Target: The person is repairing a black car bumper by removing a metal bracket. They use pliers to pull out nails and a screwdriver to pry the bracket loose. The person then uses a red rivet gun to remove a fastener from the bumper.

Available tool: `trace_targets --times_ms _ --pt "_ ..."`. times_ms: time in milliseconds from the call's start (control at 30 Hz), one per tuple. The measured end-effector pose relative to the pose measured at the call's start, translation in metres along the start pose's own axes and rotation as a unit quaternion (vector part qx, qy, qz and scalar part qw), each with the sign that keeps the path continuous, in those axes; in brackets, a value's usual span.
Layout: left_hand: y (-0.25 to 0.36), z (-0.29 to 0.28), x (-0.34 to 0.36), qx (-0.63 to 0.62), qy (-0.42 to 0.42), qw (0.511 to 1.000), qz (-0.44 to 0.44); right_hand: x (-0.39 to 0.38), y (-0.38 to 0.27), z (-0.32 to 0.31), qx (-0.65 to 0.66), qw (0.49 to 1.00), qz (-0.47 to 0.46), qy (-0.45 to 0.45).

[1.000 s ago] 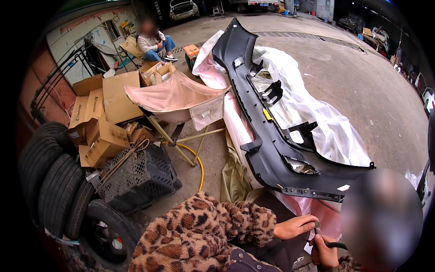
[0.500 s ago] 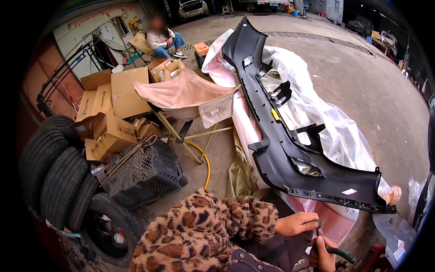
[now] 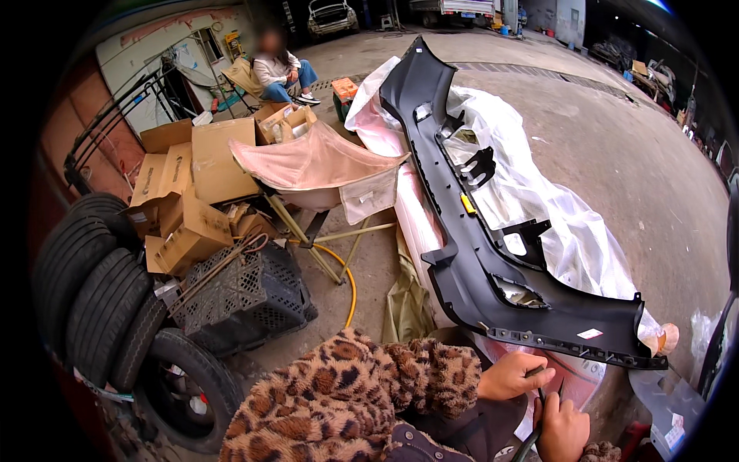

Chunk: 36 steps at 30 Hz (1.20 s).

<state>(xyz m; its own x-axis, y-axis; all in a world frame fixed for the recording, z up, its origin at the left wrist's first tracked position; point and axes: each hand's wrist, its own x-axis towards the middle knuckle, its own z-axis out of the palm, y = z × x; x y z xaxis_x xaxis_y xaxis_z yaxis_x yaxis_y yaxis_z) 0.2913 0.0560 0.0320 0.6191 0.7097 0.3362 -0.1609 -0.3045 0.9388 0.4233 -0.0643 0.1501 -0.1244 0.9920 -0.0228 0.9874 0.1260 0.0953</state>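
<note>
By the left hand point(image 3: 514, 376), whose thumb and fingertips are brought together, a small dark piece point(image 3: 534, 371) is pinched; its exact shape cannot be made out. By the right hand point(image 3: 566, 431), just beside it and clamped around the grip, a dark plier-like tool with greenish-black handles point(image 3: 528, 442) is held, its narrow end partly hidden by the fingers. Both are kept near the closest end of the long, curved, matt-black plastic bumper point(image 3: 454, 223), below its edge. The piece would best be steadied firmly, the left fingertips kept clear of the tool's tip, and force added gradually so that a slip is avoided.

Among the containers, open brown cardboard boxes point(image 3: 202, 235) are seen first at the left, their flaps raised and their contents not readable. The black perforated plastic crate point(image 3: 250, 304) is crossed on top by thin brown rods point(image 3: 215, 279); whether anything is kept inside cannot be told. In the smaller open cardboard box point(image 3: 269, 125) behind, pale wrapped packets point(image 3: 297, 121) are held. Farther right, an orange-topped, dark green box point(image 3: 344, 89) is placed, its inside unseen
</note>
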Motion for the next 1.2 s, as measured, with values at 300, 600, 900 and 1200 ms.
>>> trace_targets --times_ms 300,600,900,1200 --pt "0.016 -0.056 0.007 0.092 -0.027 0.995 0.041 0.025 -0.02 0.014 -0.078 0.984 -0.085 0.135" --pt "0.007 -0.051 -0.003 0.034 0.054 0.998 0.019 0.04 -0.036 0.002 -0.173 0.972 -0.133 0.083" --pt "0.002 -0.045 -0.009 0.008 0.043 0.999 0.024 0.048 -0.025 0.013 0.346 0.937 -0.005 -0.049" --pt "0.012 -0.052 -0.01 -0.008 0.057 0.998 0.026 0.045 -0.03 0.016 0.777 0.504 0.251 -0.281"
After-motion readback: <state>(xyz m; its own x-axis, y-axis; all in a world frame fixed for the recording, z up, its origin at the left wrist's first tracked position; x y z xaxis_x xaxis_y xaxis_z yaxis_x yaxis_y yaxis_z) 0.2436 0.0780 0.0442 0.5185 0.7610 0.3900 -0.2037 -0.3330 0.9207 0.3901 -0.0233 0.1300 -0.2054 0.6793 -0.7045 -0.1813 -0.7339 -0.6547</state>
